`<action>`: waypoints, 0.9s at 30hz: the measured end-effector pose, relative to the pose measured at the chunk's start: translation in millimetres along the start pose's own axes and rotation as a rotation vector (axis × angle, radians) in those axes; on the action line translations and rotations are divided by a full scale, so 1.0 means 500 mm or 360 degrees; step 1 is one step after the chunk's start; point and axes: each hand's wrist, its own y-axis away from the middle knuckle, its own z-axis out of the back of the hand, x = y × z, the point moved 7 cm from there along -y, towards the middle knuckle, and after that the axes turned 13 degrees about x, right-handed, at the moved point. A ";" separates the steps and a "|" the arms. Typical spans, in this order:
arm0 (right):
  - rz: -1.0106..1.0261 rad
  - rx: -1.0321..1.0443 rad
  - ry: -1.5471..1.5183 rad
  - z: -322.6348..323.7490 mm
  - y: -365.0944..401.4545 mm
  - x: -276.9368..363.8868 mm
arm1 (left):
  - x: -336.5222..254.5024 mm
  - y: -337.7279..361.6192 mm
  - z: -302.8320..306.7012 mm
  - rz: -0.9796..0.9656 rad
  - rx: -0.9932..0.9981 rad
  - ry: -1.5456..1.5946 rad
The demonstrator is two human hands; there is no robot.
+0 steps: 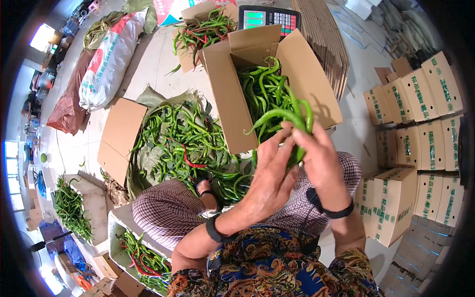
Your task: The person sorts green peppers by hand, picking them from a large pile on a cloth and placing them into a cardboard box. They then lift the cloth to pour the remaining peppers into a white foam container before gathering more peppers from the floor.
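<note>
Several long green chili peppers (pixel 287 115) are held between my two hands, above the near end of an open cardboard box (pixel 225 99). My right hand (pixel 321 161) grips them from the right, with the thumb pressed on their near ends. From the other side, my left hand (pixel 269 175) closes against the same bunch, its fingers together; part of the grip is hidden. More green peppers (pixel 260 89) lie inside the box. Left of it spreads a pile of green peppers (pixel 183 128) on a cloth, with a red pepper (pixel 189 157) among them.
A digital scale (pixel 269 19) stands behind the box, beside stacked flat cardboard (pixel 324 44). Printed cartons (pixel 396 198) are piled at right. A white foam box (pixel 116 230) with peppers sits at lower left, and full sacks (pixel 111 64) lie at upper left.
</note>
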 end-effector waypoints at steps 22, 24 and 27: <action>-0.0763 0.0551 0.1167 0.137 -0.243 0.026 | 0.273 0.483 0.600 0.1030 -0.0825 0.0750; -0.0885 0.0829 0.1380 0.105 -0.257 -0.007 | 0.327 0.515 0.577 0.1173 -0.0862 0.0825; -0.0679 0.1352 0.1806 0.041 -0.304 -0.083 | 0.418 0.546 0.513 0.1318 -0.0878 0.0968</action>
